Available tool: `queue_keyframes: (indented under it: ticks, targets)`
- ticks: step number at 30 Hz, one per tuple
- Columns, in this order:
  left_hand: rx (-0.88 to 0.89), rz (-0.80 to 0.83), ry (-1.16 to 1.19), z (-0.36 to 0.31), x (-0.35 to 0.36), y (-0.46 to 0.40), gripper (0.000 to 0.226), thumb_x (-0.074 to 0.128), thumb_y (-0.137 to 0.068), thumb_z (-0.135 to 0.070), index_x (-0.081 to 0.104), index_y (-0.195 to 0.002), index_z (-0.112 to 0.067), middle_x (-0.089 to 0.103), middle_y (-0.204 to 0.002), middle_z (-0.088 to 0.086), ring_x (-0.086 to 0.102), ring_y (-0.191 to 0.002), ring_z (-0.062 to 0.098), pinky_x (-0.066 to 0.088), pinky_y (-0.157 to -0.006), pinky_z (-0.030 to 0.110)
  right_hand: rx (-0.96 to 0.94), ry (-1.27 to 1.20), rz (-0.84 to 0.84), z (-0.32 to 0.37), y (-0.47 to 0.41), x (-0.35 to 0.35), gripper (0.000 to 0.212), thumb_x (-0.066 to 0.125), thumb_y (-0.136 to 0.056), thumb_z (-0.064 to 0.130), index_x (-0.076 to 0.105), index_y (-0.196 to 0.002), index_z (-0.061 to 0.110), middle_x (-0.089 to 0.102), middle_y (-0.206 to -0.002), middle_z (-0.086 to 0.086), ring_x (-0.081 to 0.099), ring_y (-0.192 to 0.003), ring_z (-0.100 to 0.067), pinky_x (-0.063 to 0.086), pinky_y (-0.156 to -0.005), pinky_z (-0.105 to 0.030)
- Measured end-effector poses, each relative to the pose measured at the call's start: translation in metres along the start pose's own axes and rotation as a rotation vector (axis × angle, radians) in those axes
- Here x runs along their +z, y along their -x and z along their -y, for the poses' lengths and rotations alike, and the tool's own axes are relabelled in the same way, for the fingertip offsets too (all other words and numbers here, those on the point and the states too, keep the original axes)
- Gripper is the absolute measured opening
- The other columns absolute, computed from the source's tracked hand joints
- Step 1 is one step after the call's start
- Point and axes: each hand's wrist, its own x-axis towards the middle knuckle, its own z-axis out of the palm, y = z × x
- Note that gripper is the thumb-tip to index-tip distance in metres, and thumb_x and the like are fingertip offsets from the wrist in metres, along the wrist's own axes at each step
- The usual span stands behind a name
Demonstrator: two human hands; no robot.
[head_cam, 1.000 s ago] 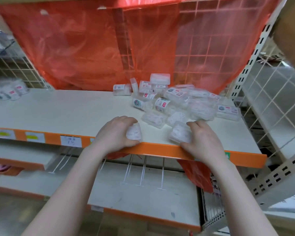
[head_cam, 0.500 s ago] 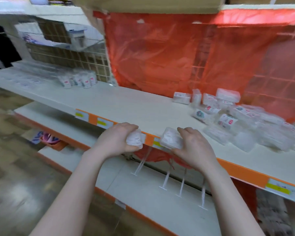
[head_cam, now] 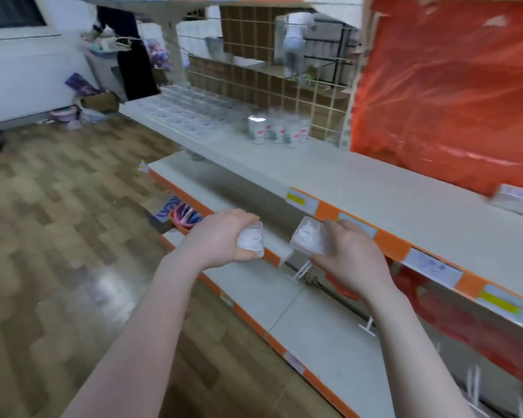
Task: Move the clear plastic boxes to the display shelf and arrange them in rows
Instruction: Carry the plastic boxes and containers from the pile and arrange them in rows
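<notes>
Two hands [head_cam: 224,236] [head_cam: 354,257] each grip one clear boxy plastic box [head_cam: 250,239] [head_cam: 310,239].

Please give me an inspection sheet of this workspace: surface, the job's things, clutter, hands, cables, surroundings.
Surface: pale display shelf with orange edge.
Job's things: one clear plastic box in the left hand, another clear box in the right hand; blurred rows of boxes far along the shelf.
Clutter: upright labelled containers near the grid.
Hands: both grip boxes in front of the shelf edge.
Cables: nothing seen.
Surroundings: red plastic sheet, wood-pattern floor.
</notes>
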Motion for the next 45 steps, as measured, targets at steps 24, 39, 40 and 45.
queue_keyframes:
  ticks: [24, 39, 40, 45]
  targets:
    - [-0.293, -0.042, 0.123, 0.295, -0.073, -0.129, 0.068, 0.075, -0.073, -0.035, 0.051, -0.134, -0.018, 0.055, -0.129, 0.0, 0.051, -0.119, 0.019, 0.04, -0.097, 0.036, -0.037, -0.104, 0.06, 0.165, -0.311, 0.108, 0.051, 0.066, -0.08, 0.03, 0.051, -0.123, 0.007, 0.054, -0.117, -0.012, 0.047, -0.111, -0.029, 0.04, -0.084, -0.036]
    - [-0.061, 0.017, 0.1, 0.462, -0.104, -0.263, 0.072, 0.069, -0.081, -0.037, 0.037, -0.143, -0.023, 0.041, -0.145, -0.002, 0.038, -0.131, 0.016, 0.033, -0.106, 0.033, 0.143, -0.039, -0.008, 0.236, -0.455, 0.159, 0.061, 0.065, -0.08, 0.031, 0.045, -0.135, 0.012, 0.05, -0.13, -0.008, 0.045, -0.119, -0.025, 0.038, -0.092, -0.032]
    - [-0.036, 0.021, 0.081, 0.48, -0.105, -0.271, 0.071, 0.069, -0.08, -0.039, 0.038, -0.142, -0.022, 0.043, -0.143, -0.001, 0.04, -0.13, 0.016, 0.035, -0.105, 0.034, 0.169, -0.036, -0.017, 0.247, -0.465, 0.166, 0.062, 0.065, -0.081, 0.03, 0.044, -0.136, 0.012, 0.049, -0.132, -0.008, 0.044, -0.12, -0.025, 0.038, -0.093, -0.032]
    - [0.072, 0.061, -0.016, 0.574, -0.125, -0.305, 0.073, 0.066, -0.081, -0.044, 0.036, -0.144, -0.022, 0.044, -0.143, -0.003, 0.039, -0.13, 0.015, 0.033, -0.103, 0.028, 0.311, -0.021, -0.013, 0.316, -0.52, 0.201, 0.062, 0.063, -0.082, 0.029, 0.041, -0.138, 0.013, 0.046, -0.135, -0.009, 0.041, -0.124, -0.026, 0.036, -0.094, -0.032]
